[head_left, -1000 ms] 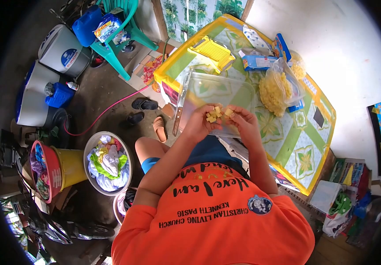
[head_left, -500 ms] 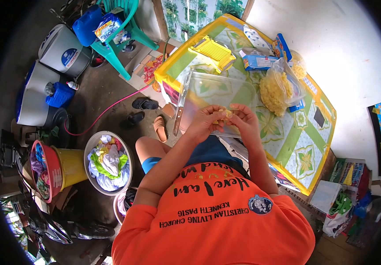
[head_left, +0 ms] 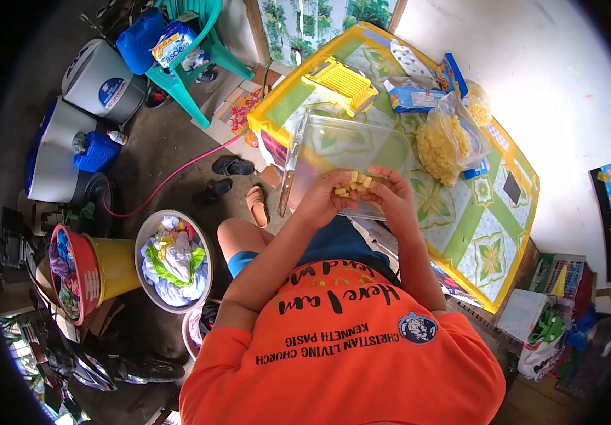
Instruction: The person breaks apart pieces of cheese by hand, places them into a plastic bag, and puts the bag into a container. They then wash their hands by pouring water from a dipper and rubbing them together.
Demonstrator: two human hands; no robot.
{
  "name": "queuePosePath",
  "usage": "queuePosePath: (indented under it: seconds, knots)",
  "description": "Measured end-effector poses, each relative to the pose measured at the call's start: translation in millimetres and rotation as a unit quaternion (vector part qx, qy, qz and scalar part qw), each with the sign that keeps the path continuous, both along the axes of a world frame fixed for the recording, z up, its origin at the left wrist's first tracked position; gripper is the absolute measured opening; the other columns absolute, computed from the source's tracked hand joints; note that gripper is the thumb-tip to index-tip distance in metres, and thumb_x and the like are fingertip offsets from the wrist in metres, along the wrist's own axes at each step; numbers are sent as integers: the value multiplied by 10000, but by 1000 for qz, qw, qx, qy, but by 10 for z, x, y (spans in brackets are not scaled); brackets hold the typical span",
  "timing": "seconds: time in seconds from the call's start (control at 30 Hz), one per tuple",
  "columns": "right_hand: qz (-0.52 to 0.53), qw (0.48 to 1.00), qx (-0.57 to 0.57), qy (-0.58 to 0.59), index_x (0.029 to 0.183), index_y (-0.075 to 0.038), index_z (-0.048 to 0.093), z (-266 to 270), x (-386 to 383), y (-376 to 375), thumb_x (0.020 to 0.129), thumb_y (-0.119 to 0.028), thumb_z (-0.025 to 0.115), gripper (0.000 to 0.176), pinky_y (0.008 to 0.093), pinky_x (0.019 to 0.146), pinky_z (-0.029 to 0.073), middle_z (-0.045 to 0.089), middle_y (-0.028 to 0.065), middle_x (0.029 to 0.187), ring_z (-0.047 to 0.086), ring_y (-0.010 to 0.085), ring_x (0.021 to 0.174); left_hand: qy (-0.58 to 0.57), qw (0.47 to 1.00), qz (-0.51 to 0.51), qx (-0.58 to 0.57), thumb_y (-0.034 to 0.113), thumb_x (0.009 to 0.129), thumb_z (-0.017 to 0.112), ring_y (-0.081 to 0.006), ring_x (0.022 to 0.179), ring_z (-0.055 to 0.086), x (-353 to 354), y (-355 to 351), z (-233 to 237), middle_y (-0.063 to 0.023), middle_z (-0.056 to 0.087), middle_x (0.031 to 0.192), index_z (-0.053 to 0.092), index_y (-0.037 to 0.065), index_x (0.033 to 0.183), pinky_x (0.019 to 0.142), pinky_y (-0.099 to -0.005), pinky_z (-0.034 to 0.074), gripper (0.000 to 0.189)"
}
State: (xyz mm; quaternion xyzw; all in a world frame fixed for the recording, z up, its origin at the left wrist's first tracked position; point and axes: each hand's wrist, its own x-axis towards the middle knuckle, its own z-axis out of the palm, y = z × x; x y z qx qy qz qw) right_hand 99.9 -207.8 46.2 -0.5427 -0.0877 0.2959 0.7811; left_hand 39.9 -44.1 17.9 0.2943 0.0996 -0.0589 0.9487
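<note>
Several small yellow pieces lie between my two hands, over the near edge of a clear plastic tray. My left hand curls round them from the left side. On the right, my right hand has its fingers bent against the same pieces. A clear plastic bag full of yellow pieces stands on the table to the right of the tray. Behind the tray sits a yellow slotted plastic rack.
Blue boxes and another bag are at the table's back right. The patterned tablecloth has a yellow border. Left on the floor stand a basin of clothes, slippers and a green chair.
My fingers have spread apart a little, and more of the yellow pieces now show between my hands. The bag, tray and rack have stayed in place.
</note>
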Motion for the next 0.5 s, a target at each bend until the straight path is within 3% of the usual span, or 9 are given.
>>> queuePosePath:
  seconds: [0.2,0.4,0.5]
  knots:
    - [-30,999,23,37,1131,-17,569,-80,45,-21,874,-13,502,266,278,780,508,606,61,1030,608,144,899,42,998,27,-29,179,910,532,-161,685,623,-8,50,-78,-99,637,895,575,21,1035,604,-323,563,207]
    - [-22,988,44,150,1109,-64,561,-296,78,-8,899,-77,483,225,320,782,506,586,34,994,598,161,898,53,996,41,52,164,865,620,-136,684,592,27,-4,-67,-52,619,865,574,43,1023,580,-269,519,204]
    - [4,966,106,238,1099,-67,542,-470,25,70,925,-129,448,208,354,800,507,592,47,1008,595,181,904,18,992,51,112,87,831,653,-128,685,587,102,-84,-140,-35,614,863,580,57,1018,576,-262,511,204]
